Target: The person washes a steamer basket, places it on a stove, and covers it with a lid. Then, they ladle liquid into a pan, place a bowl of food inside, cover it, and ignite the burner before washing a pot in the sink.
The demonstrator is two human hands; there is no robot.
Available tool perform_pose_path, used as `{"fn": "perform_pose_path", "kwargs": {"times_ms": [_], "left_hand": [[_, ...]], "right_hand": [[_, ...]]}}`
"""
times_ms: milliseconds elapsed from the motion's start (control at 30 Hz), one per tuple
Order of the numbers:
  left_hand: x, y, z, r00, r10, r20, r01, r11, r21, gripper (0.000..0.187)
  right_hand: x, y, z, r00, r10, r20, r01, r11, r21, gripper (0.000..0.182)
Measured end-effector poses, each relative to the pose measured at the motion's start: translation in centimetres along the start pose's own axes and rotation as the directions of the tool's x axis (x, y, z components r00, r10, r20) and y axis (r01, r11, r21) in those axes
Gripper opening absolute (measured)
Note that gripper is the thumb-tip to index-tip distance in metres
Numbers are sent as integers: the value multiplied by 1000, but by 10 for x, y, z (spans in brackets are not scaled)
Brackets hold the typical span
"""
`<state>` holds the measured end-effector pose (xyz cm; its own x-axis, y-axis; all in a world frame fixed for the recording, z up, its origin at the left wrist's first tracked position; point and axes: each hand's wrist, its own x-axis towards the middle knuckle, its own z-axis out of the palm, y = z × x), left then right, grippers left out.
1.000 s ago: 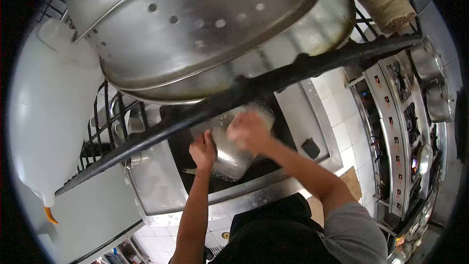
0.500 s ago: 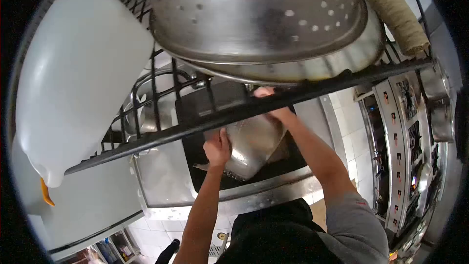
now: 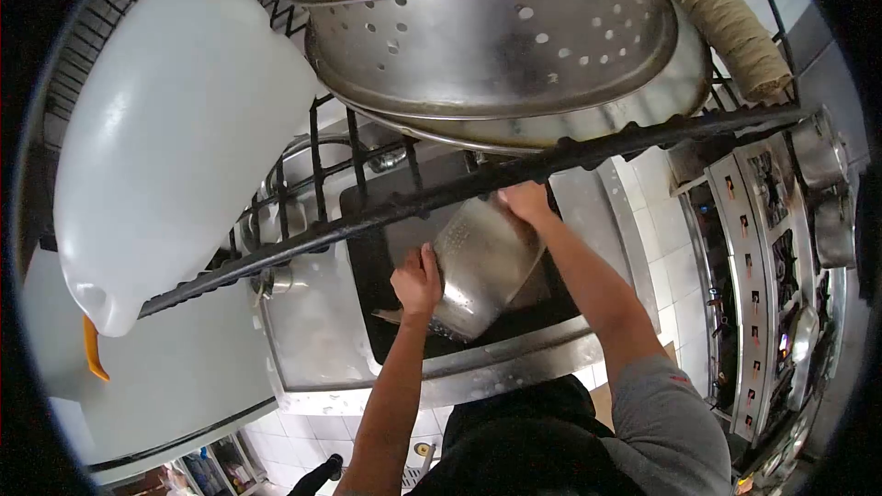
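Observation:
A shiny steel pot (image 3: 487,266) lies tilted over a large dark rectangular tray (image 3: 372,266) in the steel sink area. My left hand (image 3: 418,283) is closed at the pot's left side, thumb pointing up. My right hand (image 3: 525,200) is closed at its upper right edge, its fingertips partly hidden behind the rack bar. Small bright droplets or holes mark the pot's surface. A thin flat piece sticks out to the left, below my left hand.
Close overhead, a black wire rack (image 3: 478,179) holds perforated steel pans (image 3: 487,55) and a white plastic jug (image 3: 175,147). A steel counter (image 3: 312,331) surrounds the tray. To the right stands a stove (image 3: 749,285) with burners; pots (image 3: 831,230) hang beyond it.
The view has shifted slightly, so the rack and jug appear further right. The pot has turned a little between my hands, which stay on it.

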<state>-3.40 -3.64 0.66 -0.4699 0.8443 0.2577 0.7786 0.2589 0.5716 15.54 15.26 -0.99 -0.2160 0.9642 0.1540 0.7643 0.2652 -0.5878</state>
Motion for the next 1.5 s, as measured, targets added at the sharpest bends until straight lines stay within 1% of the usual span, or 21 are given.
{"fn": "perform_pose_path", "kwargs": {"times_ms": [67, 133, 200, 267, 300, 367, 467, 533, 633, 700, 767, 867, 1033, 1133, 1167, 1200, 1267, 1300, 1367, 1433, 1500], "left_hand": [[-1, 7, -2, 999, 30, -40, -34, 996, -86, 41], [-3, 6, -3, 1000, 18, 2, -18, 998, -60, 37], [0, 11, -3, 999, 36, 30, -35, 999, -27, 34], [12, 21, -5, 995, 99, -31, -104, 977, -184, 27], [21, 43, -14, 982, 165, 93, -137, 958, -252, 28], [52, 87, -2, 889, 455, 39, -431, 864, -259, 38], [107, 162, 36, 841, 531, 102, -460, 802, -381, 51], [140, 168, 75, 821, 561, 104, -492, 788, -371, 55], [159, 162, 82, 751, 541, 379, -415, 833, -366, 57], [153, 156, 58, 714, 354, 604, -228, 933, -278, 55], [137, 115, 62, 780, 390, 490, -342, 921, -187, 50], [114, 84, 47, 868, 239, 436, -234, 970, -67, 43], [155, 40, 108, 645, 256, 720, -267, 958, -102, 41], [173, 37, 146, 504, 73, 861, -219, 975, 45, 38], [173, 39, 152, 469, 11, 883, -190, 978, 89, 37], [168, 39, 154, 434, 153, 888, -553, 823, 129, 32], [153, 34, 142, 336, 254, 907, -829, 536, 158, 28], [143, 35, 127, 470, 283, 836, -625, 775, 90, 30], [119, 50, 101, 597, 265, 757, -379, 925, -25, 33], [88, 69, 75, 889, 200, 413, -228, 973, 21, 33], [78, 96, 53, 894, 96, 438, -121, 992, 30, 29]], "right_hand": [[-26, -38, -22, 997, -69, 46, 73, 995, -74, 22], [-65, -57, -42, 913, -398, 84, 394, 917, 60, 25], [-113, -68, -30, 852, -517, -89, 515, 856, -39, 31], [-133, -66, -38, 785, -619, 10, 618, 783, -79, 35], [-140, -64, -41, 761, -647, 34, 648, 757, -92, 37], [-158, -55, -39, 805, -587, 89, 578, 809, 110, 41], [-162, -53, -31, 798, -591, -119, 602, 788, 126, 40], [-162, -58, -39, 827, -554, -95, 562, 820, 108, 39], [-164, -52, -34, 825, -548, -140, 565, 805, 179, 40], [-161, -50, -27, 820, -548, -167, 572, 795, 199, 40], [-160, -50, -33, 818, -553, -157, 575, 791, 209, 40], [-160, -52, -36, 830, -543, -128, 558, 799, 224, 41], [-152, -48, -39, 825, -534, -184, 564, 787, 249, 32], [-155, -42, -55, 842, -465, -274, 532, 798, 283, 27], [-158, -38, -54, 938, -248, -243, 346, 716, 606, 24], [-163, -32, -55, 992, -35, -124, 124, 514, 849, 23], [-168, -4, -75, 987, 15, 163, -164, 128, 978, 24], [-171, 10, -84, 965, 18, 261, -261, -13, 965, 25], [-172, 31, -85, 951, 189, 243, -242, -24, 970, 25], [-167, 58, -74, 906, 303, 296, -257, -162, 953, 24], [-165, 51, -94, 901, 304, 309, -231, -266, 936, 24]]}}
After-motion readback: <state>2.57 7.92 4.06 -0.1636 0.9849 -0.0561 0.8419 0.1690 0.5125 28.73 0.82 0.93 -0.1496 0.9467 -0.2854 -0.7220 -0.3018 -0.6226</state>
